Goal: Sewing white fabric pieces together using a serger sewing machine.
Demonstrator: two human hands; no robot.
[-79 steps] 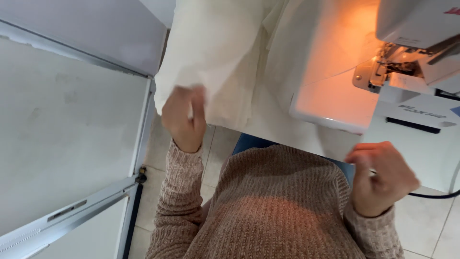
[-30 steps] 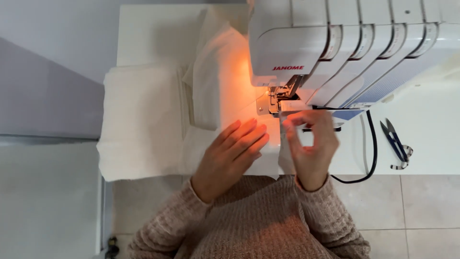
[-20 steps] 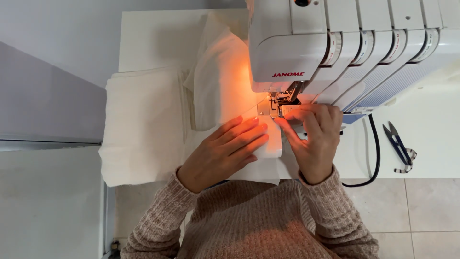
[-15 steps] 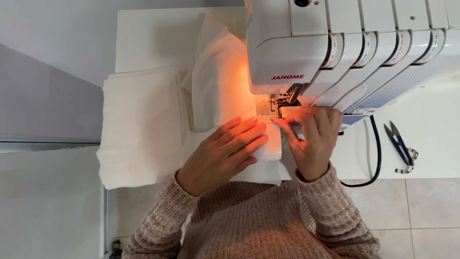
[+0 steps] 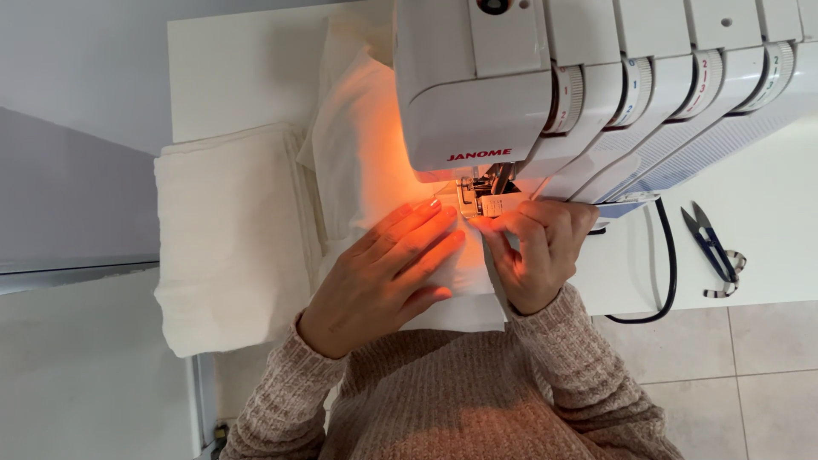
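My left hand (image 5: 388,277) lies flat and open on the white cloth (image 5: 375,170). My right hand (image 5: 537,251) pinches the cloth's edge, right below the sewing machine's (image 5: 528,77) foot at 12 o'clock, closer to it.

A white table (image 5: 247,77) is seen to carry a white overlock sewing machine (image 5: 596,85), cream fabric (image 5: 230,247) folded at the left edge and spread under the machine's lit foot, a black cable (image 5: 669,264), and small blue thread snips (image 5: 711,247) lying well apart at the right.
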